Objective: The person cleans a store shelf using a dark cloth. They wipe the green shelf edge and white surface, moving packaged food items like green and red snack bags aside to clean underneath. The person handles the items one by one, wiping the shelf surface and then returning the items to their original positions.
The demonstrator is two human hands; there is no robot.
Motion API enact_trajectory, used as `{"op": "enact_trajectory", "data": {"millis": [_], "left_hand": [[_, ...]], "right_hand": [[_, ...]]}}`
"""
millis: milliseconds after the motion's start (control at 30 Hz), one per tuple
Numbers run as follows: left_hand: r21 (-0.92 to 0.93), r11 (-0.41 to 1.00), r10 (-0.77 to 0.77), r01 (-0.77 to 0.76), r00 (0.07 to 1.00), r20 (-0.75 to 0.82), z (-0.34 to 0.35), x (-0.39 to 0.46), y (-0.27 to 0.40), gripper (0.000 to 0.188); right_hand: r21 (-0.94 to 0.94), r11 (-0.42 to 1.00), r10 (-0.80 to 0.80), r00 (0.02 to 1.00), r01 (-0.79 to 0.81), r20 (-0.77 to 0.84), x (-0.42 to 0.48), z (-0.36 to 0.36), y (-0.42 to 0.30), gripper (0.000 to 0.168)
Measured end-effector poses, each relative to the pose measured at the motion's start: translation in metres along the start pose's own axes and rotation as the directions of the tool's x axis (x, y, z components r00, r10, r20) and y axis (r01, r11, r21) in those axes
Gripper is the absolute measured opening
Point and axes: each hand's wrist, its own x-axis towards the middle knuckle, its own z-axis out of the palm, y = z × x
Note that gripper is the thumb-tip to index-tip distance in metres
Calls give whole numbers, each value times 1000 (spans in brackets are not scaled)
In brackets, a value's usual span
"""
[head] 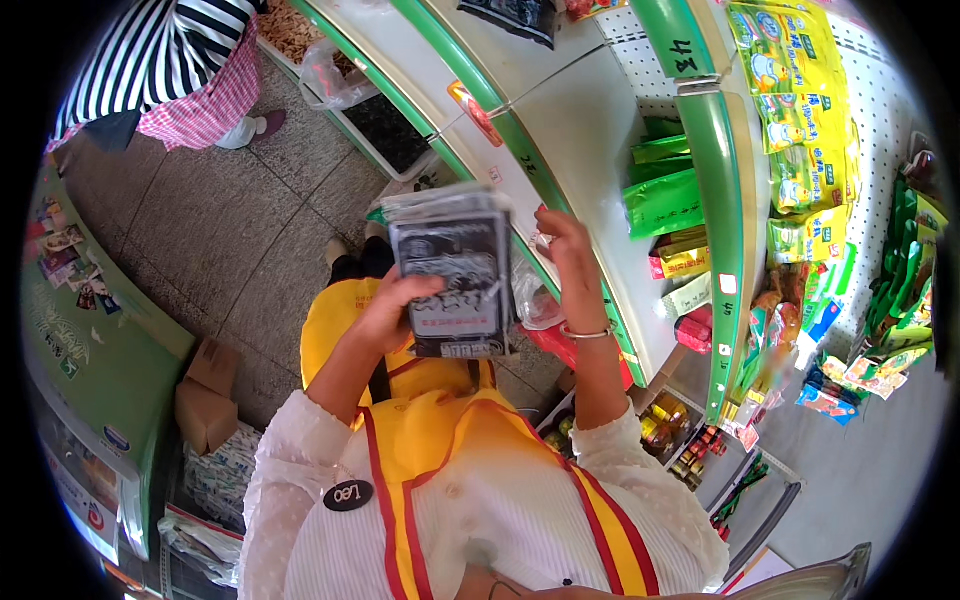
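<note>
A stack of flat black-and-grey packets in clear plastic (454,281) is in my left hand (394,307), the thumb lying across the top packet's printed front. My right hand (568,259), a bangle at its wrist, is raised just right of the stack, close to the green shelf edge. Its fingers are bent and apart, and I see nothing held in them. A similar dark packet (517,19) lies farther up on a white shelf (570,112). Green pouches (664,199) are on that shelf's right part.
Yellow snack bags (799,135) hang on a perforated panel. Green price rails (712,225) edge the shelves. Bulk-goods trays (386,135) stand below. Another person in a striped top (161,60) is at upper left. A cardboard box (208,401) and green freezer (97,337) flank the tiled floor (240,225).
</note>
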Motion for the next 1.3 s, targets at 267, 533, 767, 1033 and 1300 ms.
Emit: {"op": "enact_trajectory", "data": {"millis": [267, 533, 767, 1033, 1300], "left_hand": [[-229, 973, 35, -4, 991, 131, 0, -10, 4, 57], [-259, 959, 156, -115, 977, 143, -8, -14, 4, 68], [-226, 933, 266, -279, 960, -90, -28, -25, 29, 61], [-230, 885, 359, -406, 907, -222, -54, -29, 30, 61], [-212, 868, 396, -449, 883, -251, -64, -31, 27, 53]], "right_hand": [[629, 743, 215, 972, -229, 100, -18, 59, 32, 60], [733, 676, 289, 889, 74, -356, 16, -18, 5, 40], [654, 699, 178, 815, 289, -551, 69, -94, -1, 41], [-964, 259, -582, 807, 61, -105, 128, -81, 18, 52], [-883, 459, -501, 849, 94, -170, 278, -166, 117, 46]]}}
